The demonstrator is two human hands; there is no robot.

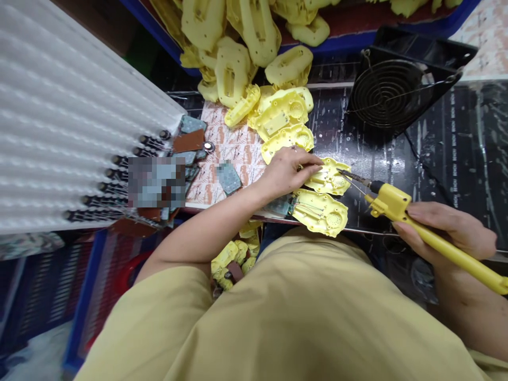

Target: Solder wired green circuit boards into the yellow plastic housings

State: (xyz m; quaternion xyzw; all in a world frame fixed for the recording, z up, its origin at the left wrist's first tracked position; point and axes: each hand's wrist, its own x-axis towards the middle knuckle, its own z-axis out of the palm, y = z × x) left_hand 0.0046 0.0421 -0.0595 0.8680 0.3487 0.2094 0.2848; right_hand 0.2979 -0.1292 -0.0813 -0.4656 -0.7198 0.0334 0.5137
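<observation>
Gripping one yellow soldering iron (391, 201) in the right hand (460, 227), with fingers curled tight round the handle. Reaching across with the left hand (283, 172), with thumb and forefinger drawn close together at the left part of one yellow shell (333, 182); impossible to tell whether pinching a thin wire there or just touching the plastic. Lying inner side up on the black tabletop (329, 116), directly below those left fingertips and under the iron's tip, well apart from the right fingers. Counting four shells in a row, all inner side up: one at the left fingertips, one wired shell (317, 217) nearer the body, just beside it, and two farther shells (286, 140) beyond the left hand, partly overlapping. Counting also one black fan (384, 98) at upper right and one loose circuit board (230, 179) on patterned paper (250, 151), left of the forearm. Too heaped to count: more shells (244, 32) in and before one blue bin (341, 45), and piled boards (159, 182), partly pixelated, beside white foam (79, 106).
</observation>
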